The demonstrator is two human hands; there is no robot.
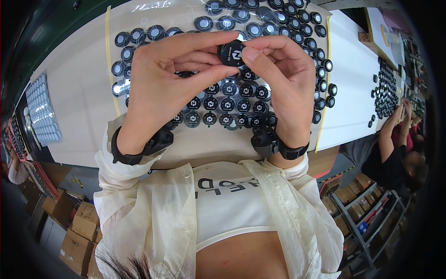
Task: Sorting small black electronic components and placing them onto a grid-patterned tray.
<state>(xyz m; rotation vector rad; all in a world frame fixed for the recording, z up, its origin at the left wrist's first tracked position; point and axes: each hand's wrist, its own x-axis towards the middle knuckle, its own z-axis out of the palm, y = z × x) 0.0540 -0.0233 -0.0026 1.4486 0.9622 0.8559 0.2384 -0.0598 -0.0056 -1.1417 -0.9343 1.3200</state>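
Note:
Between both hands, above the table, is a round black disc (229, 54) with a white mark on its upper face. The thumb and fingers of my left hand (162, 69) pinch it from the left. My right hand (290, 69) grips its right edge, thumb on the front. Below them, rows of similar marked black discs (227, 104) lie on the table, some in clear plastic. Farther back, many black discs with pale round centres (226, 22) surround the hands. My forearms hide part of the rows.
Yellow tape strips (108, 60) edge the beige work surface (83, 69). At the left lies a clear sheet of pale round pieces (42, 109). More black discs (385, 88) sit at the far right, near a co-worker (395, 149). Cardboard boxes (76, 246) and a metal rack (367, 223) stand below.

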